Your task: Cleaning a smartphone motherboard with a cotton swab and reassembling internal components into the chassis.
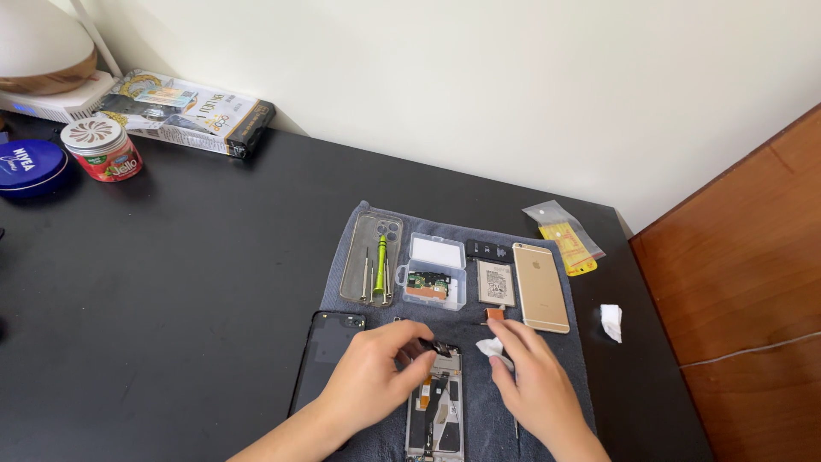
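Observation:
An opened phone frame (438,411) with bare circuit parts lies on a grey cloth mat (564,364) near the table's front edge. My left hand (376,376) pinches a small dark part (438,347) at the frame's top end. My right hand (532,376) rests beside the frame on the right, its fingers on a crumpled white wipe (491,347). A black phone back (325,355) sits just left of my left hand, partly hidden by my wrist.
On the mat's far half lie a clear phone case (371,257) holding screwdrivers, a clear box (432,271) with a small board, a flat battery (495,283) and a gold phone (540,287). A yellow packet (566,239) and white scrap (611,322) lie right; jars and a box at far left.

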